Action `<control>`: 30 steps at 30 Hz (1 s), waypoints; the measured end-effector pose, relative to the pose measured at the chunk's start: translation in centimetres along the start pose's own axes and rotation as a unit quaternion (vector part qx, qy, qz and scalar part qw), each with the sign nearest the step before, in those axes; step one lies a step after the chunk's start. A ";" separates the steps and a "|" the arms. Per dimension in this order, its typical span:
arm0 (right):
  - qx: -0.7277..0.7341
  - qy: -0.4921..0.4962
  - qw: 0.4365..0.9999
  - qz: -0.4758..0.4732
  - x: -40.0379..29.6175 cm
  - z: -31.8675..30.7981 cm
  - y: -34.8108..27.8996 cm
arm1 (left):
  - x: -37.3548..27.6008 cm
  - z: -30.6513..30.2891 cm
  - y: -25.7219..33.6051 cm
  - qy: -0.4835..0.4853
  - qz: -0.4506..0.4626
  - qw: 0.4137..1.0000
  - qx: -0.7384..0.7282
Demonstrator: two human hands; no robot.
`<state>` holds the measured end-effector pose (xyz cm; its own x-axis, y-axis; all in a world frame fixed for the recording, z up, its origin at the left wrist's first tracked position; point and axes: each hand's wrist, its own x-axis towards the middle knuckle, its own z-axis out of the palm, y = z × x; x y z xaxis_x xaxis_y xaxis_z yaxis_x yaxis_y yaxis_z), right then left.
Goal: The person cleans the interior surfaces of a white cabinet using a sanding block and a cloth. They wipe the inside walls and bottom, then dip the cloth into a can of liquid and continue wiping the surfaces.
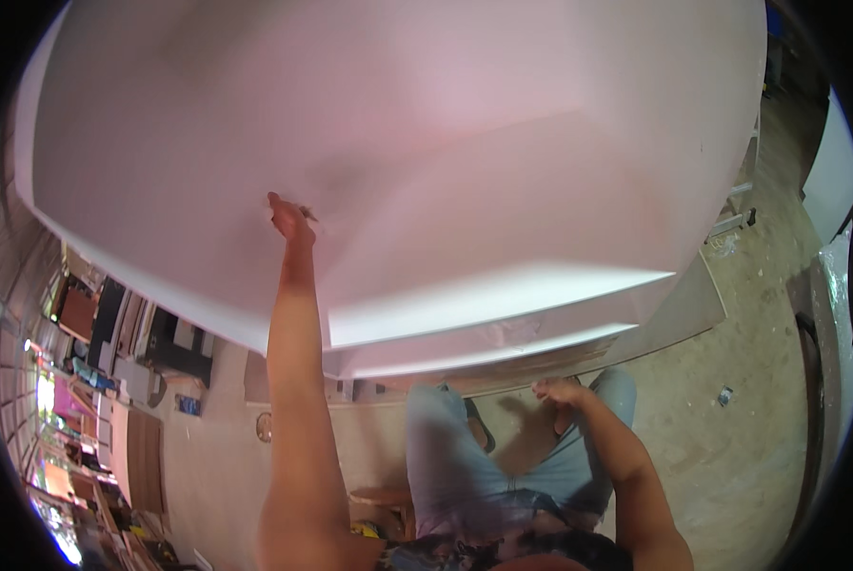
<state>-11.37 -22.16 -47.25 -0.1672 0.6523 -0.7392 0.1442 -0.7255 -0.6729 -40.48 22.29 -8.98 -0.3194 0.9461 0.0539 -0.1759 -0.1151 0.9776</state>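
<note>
My left arm stretches far forward, with my left hand (292, 218) against the inner face of a large white panel structure (469, 193), apparently a cabinet or box carcass. A small dark shape shows beside the fingers; whether it is a held thing, a finger or a shadow I cannot tell. My right hand (561, 392) hangs over my right knee, fingers loosely bent, with nothing visible in it. Near my knees runs the structure's brightly lit lower white ledge (469, 307), with a second narrow white edge (498, 351) below it.
A round wooden stool (380, 494) is beside my left thigh. Flat sheet material (691, 300) lies under the structure. An aluminium ladder (737, 207) stands at the right, near plastic-wrapped panels (835, 285). Wooden cabinets (137, 457) and people occupy the far left.
</note>
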 end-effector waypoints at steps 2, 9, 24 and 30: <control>-0.072 -0.043 0.996 -0.025 1.0 1.0 -1.5 | 7.3 0.9 -2.7 0.175 0.087 0.971 0.135; -0.133 0.024 0.991 -0.013 -1.2 0.1 -4.1 | 4.7 12.6 -11.7 -0.166 0.336 0.698 0.611; -0.212 0.015 0.949 -0.234 6.5 0.9 0.0 | -9.1 28.5 -10.7 -0.262 0.555 0.560 0.556; -0.195 0.046 0.957 -0.208 6.5 0.1 -0.1 | -18.6 40.9 -12.8 -0.373 0.649 0.522 0.409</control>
<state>-12.56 -17.87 -52.02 -0.2054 0.8962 -0.3931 0.4402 -0.2742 -0.8550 5.80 18.50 -14.17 0.8299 0.1203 0.5447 0.2906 -0.9268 -0.2381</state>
